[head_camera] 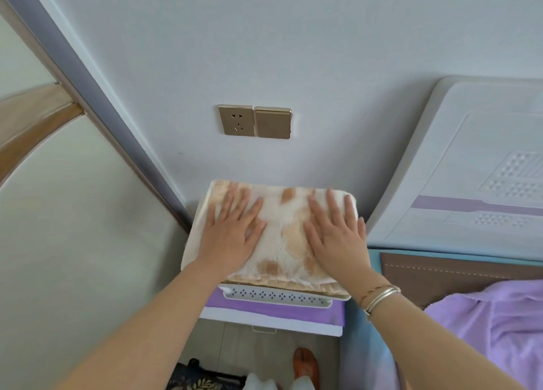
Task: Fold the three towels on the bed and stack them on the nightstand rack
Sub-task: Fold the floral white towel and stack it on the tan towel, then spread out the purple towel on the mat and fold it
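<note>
The stacking step looks to be in hand: the left hand [232, 232] and right hand [335, 236] lie apart, fingers straight, pressing flat on the folded towel [279, 228], a fluffy cream terry cloth with tan patches, topping a stack on the white rack [276, 297] (perforated with small diamonds) over the purple nightstand [273, 310]. Next, probably squaring the soft edges, then turning right toward the bed [440, 275], where lilac cloth [499, 325] lies.
</note>
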The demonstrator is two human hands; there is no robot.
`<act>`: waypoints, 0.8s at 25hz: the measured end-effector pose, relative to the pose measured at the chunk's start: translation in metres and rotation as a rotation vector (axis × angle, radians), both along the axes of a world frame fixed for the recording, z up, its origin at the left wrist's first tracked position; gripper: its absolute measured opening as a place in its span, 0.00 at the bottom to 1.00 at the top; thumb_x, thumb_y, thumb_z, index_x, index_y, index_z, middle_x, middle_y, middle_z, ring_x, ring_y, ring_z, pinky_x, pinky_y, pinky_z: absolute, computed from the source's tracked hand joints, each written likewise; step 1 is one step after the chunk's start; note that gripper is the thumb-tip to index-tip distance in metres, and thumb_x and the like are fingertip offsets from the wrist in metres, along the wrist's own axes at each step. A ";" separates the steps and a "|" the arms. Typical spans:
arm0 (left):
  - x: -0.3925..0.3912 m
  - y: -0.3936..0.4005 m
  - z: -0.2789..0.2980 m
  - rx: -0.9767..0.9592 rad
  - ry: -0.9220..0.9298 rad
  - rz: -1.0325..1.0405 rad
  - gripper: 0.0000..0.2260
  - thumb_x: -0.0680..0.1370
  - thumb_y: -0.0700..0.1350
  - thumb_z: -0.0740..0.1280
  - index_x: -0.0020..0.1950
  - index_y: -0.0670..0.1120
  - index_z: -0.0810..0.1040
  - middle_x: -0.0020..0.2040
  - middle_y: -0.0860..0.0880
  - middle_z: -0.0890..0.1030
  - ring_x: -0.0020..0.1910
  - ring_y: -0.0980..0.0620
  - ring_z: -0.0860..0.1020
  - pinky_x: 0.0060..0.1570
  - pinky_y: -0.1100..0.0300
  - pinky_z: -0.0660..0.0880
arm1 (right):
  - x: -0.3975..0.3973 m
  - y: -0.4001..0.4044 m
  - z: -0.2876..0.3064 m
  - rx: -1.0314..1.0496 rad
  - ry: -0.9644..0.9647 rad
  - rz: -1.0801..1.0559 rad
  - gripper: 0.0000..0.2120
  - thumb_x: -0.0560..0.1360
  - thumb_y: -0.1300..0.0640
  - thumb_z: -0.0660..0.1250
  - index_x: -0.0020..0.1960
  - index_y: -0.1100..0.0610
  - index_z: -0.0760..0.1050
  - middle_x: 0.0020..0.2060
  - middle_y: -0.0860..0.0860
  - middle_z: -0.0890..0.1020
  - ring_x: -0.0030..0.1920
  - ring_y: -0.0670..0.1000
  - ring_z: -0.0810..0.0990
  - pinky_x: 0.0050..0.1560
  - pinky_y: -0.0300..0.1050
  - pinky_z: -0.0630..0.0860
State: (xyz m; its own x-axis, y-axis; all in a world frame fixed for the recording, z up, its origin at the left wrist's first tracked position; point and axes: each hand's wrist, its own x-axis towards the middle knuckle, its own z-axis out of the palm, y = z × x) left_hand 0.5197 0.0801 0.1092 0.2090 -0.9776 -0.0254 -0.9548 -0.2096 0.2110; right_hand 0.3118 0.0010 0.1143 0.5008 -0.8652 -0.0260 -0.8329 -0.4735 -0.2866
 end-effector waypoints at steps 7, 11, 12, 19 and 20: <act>0.007 -0.012 -0.007 0.253 -0.001 0.038 0.26 0.80 0.63 0.41 0.77 0.61 0.42 0.78 0.55 0.37 0.76 0.53 0.34 0.74 0.46 0.36 | 0.006 0.002 -0.023 0.027 0.056 -0.044 0.27 0.79 0.41 0.40 0.78 0.43 0.46 0.78 0.47 0.46 0.78 0.57 0.41 0.72 0.66 0.51; -0.060 -0.030 0.028 0.087 0.044 -0.026 0.24 0.81 0.61 0.46 0.77 0.59 0.54 0.79 0.53 0.50 0.78 0.47 0.45 0.75 0.45 0.42 | -0.056 0.009 0.000 0.181 -0.402 -0.119 0.26 0.82 0.48 0.53 0.77 0.45 0.50 0.78 0.44 0.48 0.78 0.48 0.42 0.76 0.52 0.47; -0.091 -0.039 0.037 0.047 0.041 -0.100 0.24 0.80 0.62 0.45 0.76 0.59 0.57 0.79 0.53 0.53 0.78 0.47 0.48 0.75 0.45 0.43 | -0.081 0.012 0.004 0.169 -0.469 -0.187 0.26 0.81 0.50 0.55 0.77 0.45 0.52 0.78 0.44 0.51 0.78 0.48 0.44 0.76 0.51 0.49; -0.323 -0.079 0.033 0.056 -0.069 -0.559 0.20 0.82 0.57 0.49 0.68 0.54 0.72 0.75 0.52 0.64 0.74 0.48 0.60 0.72 0.48 0.52 | -0.311 0.040 0.000 0.085 -0.420 -0.740 0.20 0.79 0.56 0.61 0.69 0.57 0.66 0.70 0.54 0.68 0.71 0.56 0.64 0.69 0.53 0.64; -0.361 -0.080 0.022 0.082 -0.080 -0.609 0.20 0.82 0.57 0.50 0.67 0.53 0.73 0.74 0.52 0.66 0.73 0.48 0.62 0.72 0.47 0.54 | -0.352 0.054 -0.002 0.083 -0.412 -0.826 0.19 0.78 0.56 0.61 0.68 0.58 0.68 0.68 0.54 0.70 0.69 0.56 0.66 0.67 0.52 0.65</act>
State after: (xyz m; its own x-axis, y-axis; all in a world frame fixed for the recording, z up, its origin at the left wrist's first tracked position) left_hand 0.1588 -0.0001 0.1316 -0.3815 -0.9175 -0.1124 -0.9202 0.3655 0.1400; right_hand -0.0402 0.0546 0.1119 -0.2907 -0.9549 -0.0606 -0.7216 0.2603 -0.6415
